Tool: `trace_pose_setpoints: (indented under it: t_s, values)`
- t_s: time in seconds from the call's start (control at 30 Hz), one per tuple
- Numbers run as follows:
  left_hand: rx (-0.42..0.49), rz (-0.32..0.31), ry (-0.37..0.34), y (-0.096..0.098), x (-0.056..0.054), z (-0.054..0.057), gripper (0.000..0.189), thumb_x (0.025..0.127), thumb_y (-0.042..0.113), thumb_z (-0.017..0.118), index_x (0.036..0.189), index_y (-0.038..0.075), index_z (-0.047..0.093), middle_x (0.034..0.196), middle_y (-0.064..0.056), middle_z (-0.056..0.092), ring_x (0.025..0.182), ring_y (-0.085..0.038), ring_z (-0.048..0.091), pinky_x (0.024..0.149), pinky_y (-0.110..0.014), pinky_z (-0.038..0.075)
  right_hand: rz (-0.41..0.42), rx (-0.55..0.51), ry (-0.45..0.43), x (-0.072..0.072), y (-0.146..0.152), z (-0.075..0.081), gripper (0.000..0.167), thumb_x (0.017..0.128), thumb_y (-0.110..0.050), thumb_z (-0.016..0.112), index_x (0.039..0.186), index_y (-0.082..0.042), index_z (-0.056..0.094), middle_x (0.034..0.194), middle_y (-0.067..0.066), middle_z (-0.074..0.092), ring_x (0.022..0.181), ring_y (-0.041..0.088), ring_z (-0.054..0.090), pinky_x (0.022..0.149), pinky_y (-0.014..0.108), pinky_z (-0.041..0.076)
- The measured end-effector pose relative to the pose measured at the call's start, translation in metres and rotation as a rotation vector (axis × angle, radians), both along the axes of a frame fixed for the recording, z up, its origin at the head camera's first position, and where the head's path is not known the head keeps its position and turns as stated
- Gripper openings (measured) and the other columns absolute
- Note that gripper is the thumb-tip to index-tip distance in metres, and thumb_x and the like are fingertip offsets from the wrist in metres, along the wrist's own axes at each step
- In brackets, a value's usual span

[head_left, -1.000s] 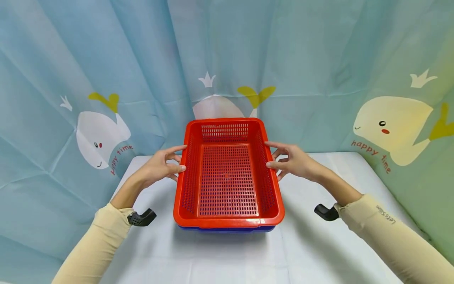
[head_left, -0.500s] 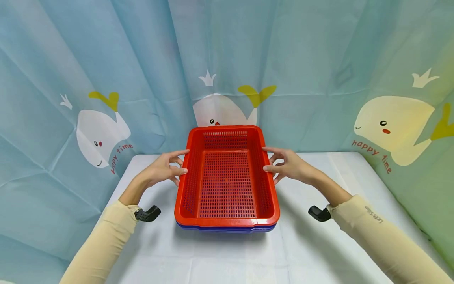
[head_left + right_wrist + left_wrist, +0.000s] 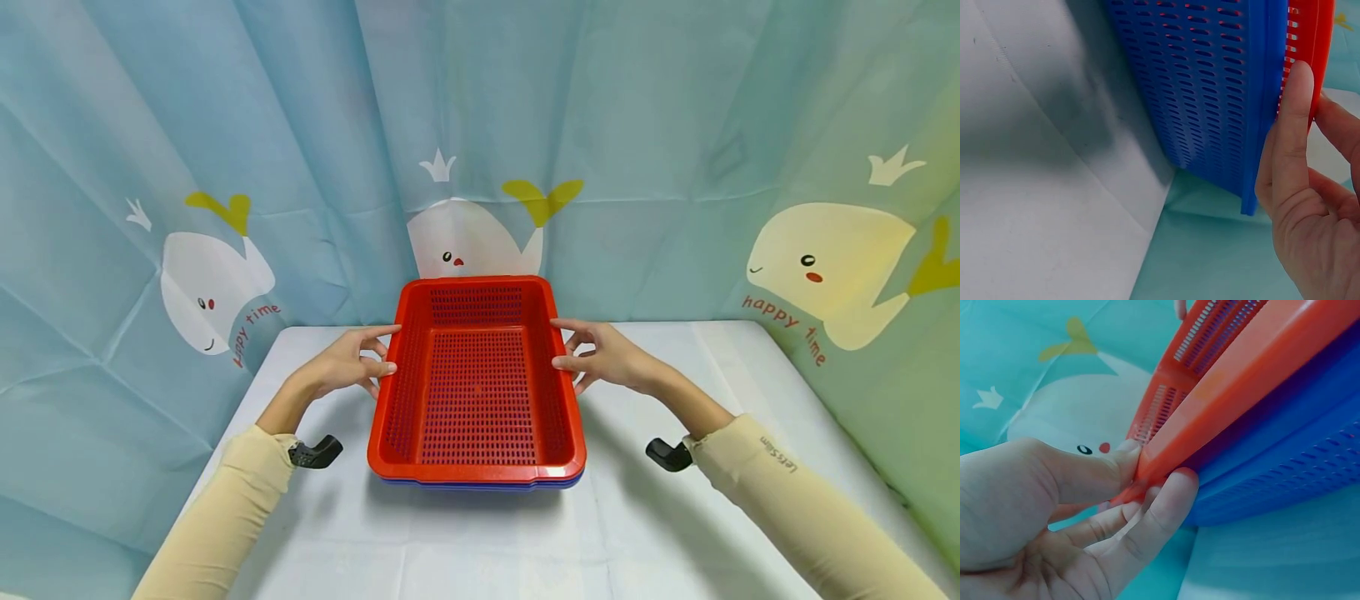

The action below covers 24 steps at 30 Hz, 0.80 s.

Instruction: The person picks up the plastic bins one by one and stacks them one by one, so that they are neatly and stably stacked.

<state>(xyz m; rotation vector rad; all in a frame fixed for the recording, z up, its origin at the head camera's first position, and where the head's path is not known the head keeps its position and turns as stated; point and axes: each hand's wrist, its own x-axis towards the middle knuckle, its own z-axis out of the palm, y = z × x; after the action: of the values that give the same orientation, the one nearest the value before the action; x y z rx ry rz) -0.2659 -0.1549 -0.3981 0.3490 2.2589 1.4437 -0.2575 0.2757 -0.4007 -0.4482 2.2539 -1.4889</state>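
A red plastic basket (image 3: 480, 396) with slotted walls and floor sits nested in a blue basket (image 3: 1285, 456) of like shape, whose rim shows just below the red one. My left hand (image 3: 352, 364) pinches the red basket's left rim, thumb on top and fingers curled beneath, as the left wrist view shows. On the opposite side my right hand (image 3: 600, 354) grips the right rim between thumb and fingers. In the right wrist view the blue basket's slotted side (image 3: 1197, 81) stands over the white surface, with a finger under the red rim (image 3: 1322, 56).
The baskets are on a white-covered table (image 3: 480, 550) near its back edge. Behind it hangs a light blue curtain (image 3: 637, 100) printed with whales, which also runs along both sides. Black curved wrist mounts (image 3: 317, 452) stick out from both sleeves.
Both hands have brought the red basket down deeper into the blue one. Its far rim now sits lower, baring more of the whale print behind, and the hands have drawn slightly inward.
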Motion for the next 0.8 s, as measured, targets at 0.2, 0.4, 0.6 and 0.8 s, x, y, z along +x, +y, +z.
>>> trace_pose_setpoints:
  t_s: [0.2,0.4,0.6,0.8]
  values:
    - [-0.009,-0.006,-0.005,0.0000,-0.0015,-0.0010,0.072,0.099,0.005,0.068,0.161,0.009,0.032,0.111,-0.020,0.048,0.085,-0.028,0.069,0.071,-0.050,0.063,0.004,-0.019,-0.020,0.0004,-0.0001,-0.0033,0.078,0.096,-0.011,0.074,0.161,-0.005,0.031,0.106,0.023,0.051,0.076,0.037,0.071,0.074,0.059,0.060]
    - [-0.010,-0.009,-0.006,0.0004,-0.0016,-0.0016,0.072,0.099,0.005,0.068,0.161,0.009,0.032,0.111,-0.020,0.048,0.085,-0.028,0.069,0.073,-0.053,0.062,0.001,-0.021,-0.021,0.0005,0.0003,-0.0048,0.077,0.097,-0.011,0.073,0.161,-0.005,0.031,0.106,0.024,0.050,0.074,0.039,0.071,0.076,0.061,0.059]
    - [0.002,-0.018,-0.007,0.0005,-0.0010,-0.0002,0.072,0.099,0.004,0.067,0.161,0.008,0.032,0.111,-0.020,0.048,0.085,-0.028,0.069,0.076,-0.058,0.061,0.004,-0.026,-0.020,0.0009,0.0008,-0.0039,0.077,0.096,-0.010,0.073,0.161,-0.004,0.031,0.106,0.024,0.050,0.072,0.041,0.070,0.073,0.056,0.061]
    - [0.004,-0.025,-0.007,-0.0004,-0.0017,-0.0008,0.072,0.099,0.003,0.067,0.161,0.008,0.031,0.111,-0.020,0.047,0.086,-0.028,0.069,0.075,-0.056,0.061,0.004,-0.011,-0.015,0.0006,0.0008,-0.0042,0.077,0.096,-0.012,0.074,0.161,-0.005,0.032,0.107,0.023,0.050,0.073,0.038,0.071,0.075,0.058,0.060]
